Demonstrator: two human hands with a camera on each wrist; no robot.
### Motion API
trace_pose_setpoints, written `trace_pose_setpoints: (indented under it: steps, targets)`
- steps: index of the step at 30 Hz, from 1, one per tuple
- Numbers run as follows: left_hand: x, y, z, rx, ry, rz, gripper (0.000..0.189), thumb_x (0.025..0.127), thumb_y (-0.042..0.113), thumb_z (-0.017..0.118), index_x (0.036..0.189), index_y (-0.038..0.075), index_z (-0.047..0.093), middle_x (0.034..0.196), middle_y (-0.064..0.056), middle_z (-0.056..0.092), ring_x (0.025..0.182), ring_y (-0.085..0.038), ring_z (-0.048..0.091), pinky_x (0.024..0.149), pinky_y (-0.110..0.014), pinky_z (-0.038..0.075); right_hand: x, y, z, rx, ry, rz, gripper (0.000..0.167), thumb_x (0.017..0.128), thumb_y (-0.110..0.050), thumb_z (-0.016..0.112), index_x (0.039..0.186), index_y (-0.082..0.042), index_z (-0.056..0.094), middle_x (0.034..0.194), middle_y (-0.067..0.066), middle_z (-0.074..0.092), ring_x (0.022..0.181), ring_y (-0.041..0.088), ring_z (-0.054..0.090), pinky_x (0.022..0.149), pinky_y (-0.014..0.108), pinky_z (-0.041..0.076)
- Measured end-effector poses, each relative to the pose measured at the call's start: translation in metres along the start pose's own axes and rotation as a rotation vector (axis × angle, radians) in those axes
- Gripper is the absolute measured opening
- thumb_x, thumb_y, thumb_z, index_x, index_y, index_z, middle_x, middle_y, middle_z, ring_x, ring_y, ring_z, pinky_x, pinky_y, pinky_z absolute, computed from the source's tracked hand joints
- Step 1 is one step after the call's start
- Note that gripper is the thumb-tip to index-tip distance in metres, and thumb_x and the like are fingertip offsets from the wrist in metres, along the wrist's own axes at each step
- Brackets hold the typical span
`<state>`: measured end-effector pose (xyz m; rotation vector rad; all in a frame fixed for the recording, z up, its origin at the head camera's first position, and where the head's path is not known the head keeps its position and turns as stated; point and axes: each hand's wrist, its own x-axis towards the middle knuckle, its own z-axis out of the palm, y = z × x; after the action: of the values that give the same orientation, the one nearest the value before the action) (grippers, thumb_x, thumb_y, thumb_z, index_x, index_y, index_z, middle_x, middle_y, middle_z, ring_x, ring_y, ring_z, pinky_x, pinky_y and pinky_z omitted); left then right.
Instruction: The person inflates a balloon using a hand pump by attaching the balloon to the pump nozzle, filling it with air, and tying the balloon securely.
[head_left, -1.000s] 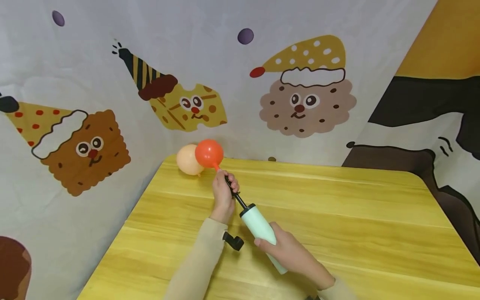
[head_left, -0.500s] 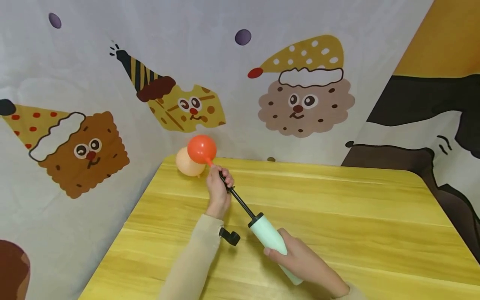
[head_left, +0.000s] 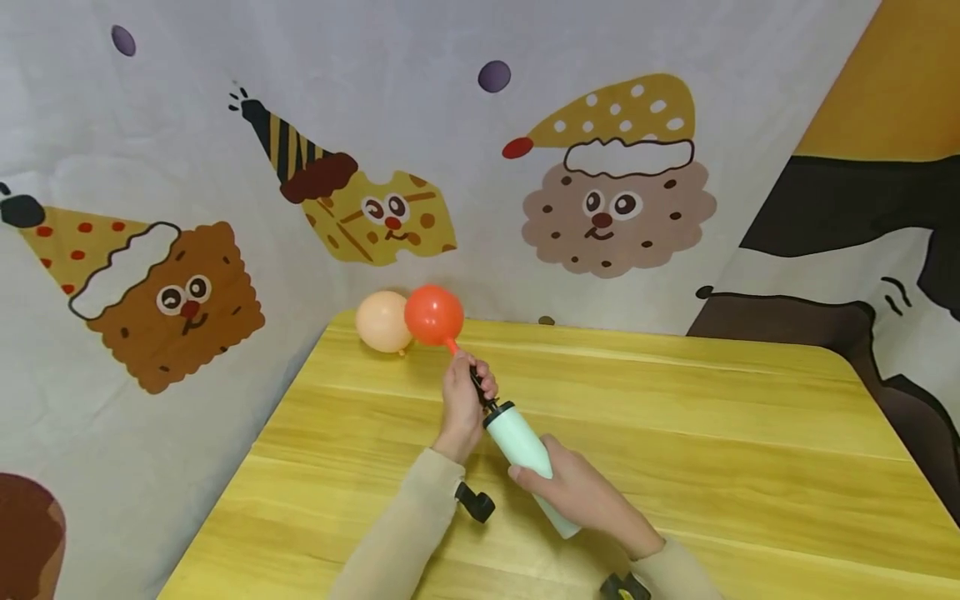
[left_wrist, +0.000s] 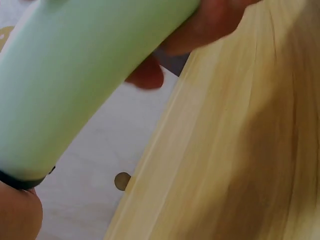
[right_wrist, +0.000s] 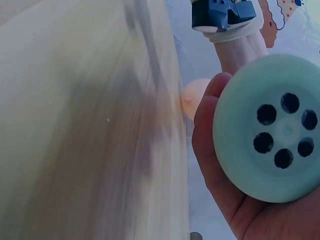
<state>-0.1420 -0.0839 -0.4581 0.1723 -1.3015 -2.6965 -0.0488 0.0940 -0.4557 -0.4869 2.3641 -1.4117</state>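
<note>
My left hand (head_left: 463,400) grips the black front end of a hand balloon pump, fingers curled round it right at the neck of a small inflated red balloon (head_left: 434,315). The balloon points up and left from the fist. Lower right, my right hand (head_left: 581,487) wraps round the pump's mint-green barrel (head_left: 519,439). The barrel's black collar (head_left: 498,413) sits close against the left hand, with hardly any rod showing. In the right wrist view, the round end of the balloon pump (right_wrist: 288,129) shows several dark holes. The left wrist view has the barrel (left_wrist: 75,85) up close.
A peach balloon (head_left: 382,322), inflated and tied, rests at the back left corner of the wooden table (head_left: 712,433), beside the red one. Behind the table hangs a white cloth (head_left: 480,283) printed with cartoon biscuits and cheese. Black wrist cameras (head_left: 476,502) ride on the sleeves.
The barrel first slid back from the left hand, baring the black rod, then moved up against it again. The left hand and red balloon shifted left, then right and down.
</note>
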Motion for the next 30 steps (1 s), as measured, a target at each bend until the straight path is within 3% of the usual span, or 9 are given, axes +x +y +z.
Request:
trace_pose_setpoints:
  steps: [8,14,19,23,30]
  targets:
    - [0.005,0.001,0.001,0.029,0.016,-0.005,0.033,0.115,0.026,0.031,0.088,0.012,0.045,0.071,0.002,0.046,0.053,-0.006,0.041,0.047,-0.016,0.036,-0.002,-0.003,0.005,0.018,0.016,0.019,0.063,0.101,-0.044,0.066,0.129,0.009,0.048,0.084,0.008,0.063,0.063,0.018,0.063,0.048,0.033,0.054]
    - [0.027,0.024,-0.01,-0.02,0.062,0.095,0.032,0.115,0.023,0.033,0.087,0.012,0.044,0.069,0.003,0.047,0.051,-0.006,0.043,0.044,-0.015,0.036,-0.028,-0.004,-0.002,-0.034,-0.01,0.052,0.064,0.1,-0.047,0.065,0.134,0.005,0.049,0.088,0.005,0.065,0.067,0.016,0.064,0.049,0.033,0.054]
    - [0.039,0.043,-0.02,-0.06,0.1,0.133,0.035,0.115,0.026,0.034,0.085,0.012,0.043,0.069,0.003,0.045,0.051,-0.006,0.041,0.044,-0.015,0.034,-0.049,0.0,-0.011,-0.103,-0.062,0.049,0.061,0.101,-0.049,0.063,0.137,-0.001,0.051,0.092,0.001,0.066,0.072,0.011,0.063,0.054,0.031,0.054]
    - [0.035,0.04,-0.02,-0.049,0.085,0.116,0.034,0.115,0.027,0.032,0.087,0.012,0.043,0.07,0.003,0.046,0.052,-0.006,0.041,0.044,-0.015,0.035,-0.049,0.005,-0.008,-0.13,-0.042,0.01,0.057,0.102,-0.047,0.063,0.133,0.0,0.052,0.089,-0.001,0.063,0.07,0.009,0.06,0.054,0.029,0.052]
    - [0.017,0.017,-0.01,-0.009,0.052,0.073,0.029,0.115,0.021,0.031,0.09,0.013,0.043,0.072,0.002,0.046,0.053,-0.006,0.041,0.045,-0.015,0.035,-0.024,0.006,0.001,-0.099,-0.009,-0.016,0.057,0.101,-0.045,0.064,0.127,0.004,0.053,0.084,0.003,0.062,0.064,0.012,0.061,0.049,0.03,0.053]
